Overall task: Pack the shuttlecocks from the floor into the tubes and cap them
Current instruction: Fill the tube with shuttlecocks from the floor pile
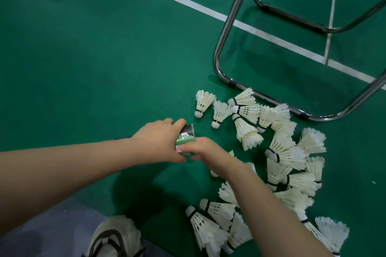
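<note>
My left hand (160,139) grips a shuttlecock tube (186,134) near its end; only the dark and green end with a pale green cap shows. Against that capped end lies my right hand (205,150), its fingers curled over the cap. Most of the tube is hidden behind my left hand. Several white feather shuttlecocks (279,148) lie scattered on the green court floor (94,58) to the right of my hands, from the chair leg down to the lower edge of the view.
A chrome tubular chair frame (221,48) stands on the floor at the upper right, its foot bar touching the pile. White court lines (188,0) cross the top. My shoe (113,236) is at the bottom.
</note>
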{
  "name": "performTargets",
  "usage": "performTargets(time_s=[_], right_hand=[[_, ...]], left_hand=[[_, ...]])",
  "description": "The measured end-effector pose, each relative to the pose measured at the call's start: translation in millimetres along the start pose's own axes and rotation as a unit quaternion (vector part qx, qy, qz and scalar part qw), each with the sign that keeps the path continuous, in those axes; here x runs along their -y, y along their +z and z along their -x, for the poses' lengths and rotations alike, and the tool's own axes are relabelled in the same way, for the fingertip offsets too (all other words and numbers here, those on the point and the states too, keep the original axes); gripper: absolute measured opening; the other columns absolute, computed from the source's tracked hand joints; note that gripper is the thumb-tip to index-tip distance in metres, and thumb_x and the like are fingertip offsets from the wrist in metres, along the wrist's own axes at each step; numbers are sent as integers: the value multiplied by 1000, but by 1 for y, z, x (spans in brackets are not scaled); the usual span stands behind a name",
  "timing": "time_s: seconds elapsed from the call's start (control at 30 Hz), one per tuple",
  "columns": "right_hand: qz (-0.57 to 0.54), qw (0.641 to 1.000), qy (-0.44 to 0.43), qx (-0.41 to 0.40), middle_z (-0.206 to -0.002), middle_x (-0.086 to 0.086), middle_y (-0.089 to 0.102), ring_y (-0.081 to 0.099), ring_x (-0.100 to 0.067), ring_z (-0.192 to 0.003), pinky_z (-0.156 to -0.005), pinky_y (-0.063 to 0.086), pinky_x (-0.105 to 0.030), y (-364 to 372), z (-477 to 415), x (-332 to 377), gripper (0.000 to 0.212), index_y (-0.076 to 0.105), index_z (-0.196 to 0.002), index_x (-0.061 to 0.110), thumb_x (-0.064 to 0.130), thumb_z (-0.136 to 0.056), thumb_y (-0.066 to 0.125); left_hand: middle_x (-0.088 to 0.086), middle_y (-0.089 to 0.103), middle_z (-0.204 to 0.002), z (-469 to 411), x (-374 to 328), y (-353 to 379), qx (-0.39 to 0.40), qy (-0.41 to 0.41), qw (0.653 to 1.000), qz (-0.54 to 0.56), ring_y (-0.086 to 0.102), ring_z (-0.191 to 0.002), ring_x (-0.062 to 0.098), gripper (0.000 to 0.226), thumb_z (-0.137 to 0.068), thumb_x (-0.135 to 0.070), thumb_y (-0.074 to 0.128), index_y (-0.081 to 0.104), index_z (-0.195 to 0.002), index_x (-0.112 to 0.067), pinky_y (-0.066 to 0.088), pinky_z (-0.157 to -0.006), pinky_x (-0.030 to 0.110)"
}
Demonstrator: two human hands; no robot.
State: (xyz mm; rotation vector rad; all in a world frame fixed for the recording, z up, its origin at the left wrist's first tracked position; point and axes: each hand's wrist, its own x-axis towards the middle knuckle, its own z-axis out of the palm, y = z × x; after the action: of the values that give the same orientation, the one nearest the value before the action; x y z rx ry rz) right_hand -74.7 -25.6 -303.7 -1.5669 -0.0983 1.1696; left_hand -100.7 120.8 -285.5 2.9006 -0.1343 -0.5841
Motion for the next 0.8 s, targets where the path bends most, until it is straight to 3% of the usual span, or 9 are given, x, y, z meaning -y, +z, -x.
performTargets(time_s=[0.1,0.17,0.23,0.3,0.4,0.53,0.6,0.7,0.8], right_hand=[[11,980,-63,-186,-70,3,62,55,-8,-67,-68,43,-24,-8,-16,17,21,64,-69,21,24,-88,57],[-13,944,-79,-320,-75,2,64,56,-12,-70,-69,44,-28,-20,-26,27,26,64,-73,16,26,-92,49],[74,913,-56,-398,-88,1,64,56,-17,-79,-71,42,-31,-37,-37,31,20,62,-86,15,27,-91,47],[208,891,-29,-403,-116,0,60,56,-19,-101,-85,43,-32,-52,-51,32,25,57,-113,18,24,-91,48],[303,884,-23,-354,-149,-3,33,37,-21,-132,-104,32,-34,-68,-67,34,56,30,-143,17,18,-90,49],[349,895,4,-278,-156,-2,15,27,-21,-139,-106,29,-34,-77,-85,36,80,10,-149,18,16,-85,58],[380,881,11,-282,-150,-6,29,38,-25,-131,-100,35,-36,-75,-92,38,73,19,-147,18,17,-85,57],[421,843,4,-334,-126,-6,57,53,-27,-112,-85,43,-33,-73,-95,41,38,52,-128,20,21,-90,49],[423,826,-21,-372,-112,-5,64,55,-27,-104,-78,41,-32,-70,-91,40,25,64,-110,19,29,-95,46]], left_hand=[[4,53,-102,-13,9,-4,-9,-41,997,63,56,-88,25,74,-65,-60,70,39,-120,-22,50,-77,38],[5,55,-104,-19,16,-6,-19,-67,993,95,57,-88,25,76,-64,-61,71,38,-121,-21,51,-79,39],[5,55,-107,-23,23,-6,-22,-77,991,104,57,-91,25,79,-65,-61,71,38,-123,-21,51,-80,38],[5,54,-106,-24,28,-4,-14,-80,992,98,57,-89,24,79,-65,-62,71,37,-124,-22,51,-79,37],[5,53,-103,-27,33,-1,-3,-81,993,88,56,-84,24,77,-65,-62,71,38,-122,-22,51,-76,37],[5,53,-104,-32,37,0,-3,-88,991,104,56,-86,24,77,-65,-61,72,37,-122,-22,51,-77,38],[5,54,-104,-34,37,0,-3,-89,990,108,56,-87,24,77,-65,-61,72,37,-122,-22,51,-76,37],[5,54,-104,-36,38,2,0,-86,991,105,56,-87,24,78,-65,-62,71,36,-122,-22,51,-77,38],[5,54,-104,-37,39,1,2,-86,990,108,57,-87,24,78,-65,-61,71,37,-123,-21,52,-77,39]])
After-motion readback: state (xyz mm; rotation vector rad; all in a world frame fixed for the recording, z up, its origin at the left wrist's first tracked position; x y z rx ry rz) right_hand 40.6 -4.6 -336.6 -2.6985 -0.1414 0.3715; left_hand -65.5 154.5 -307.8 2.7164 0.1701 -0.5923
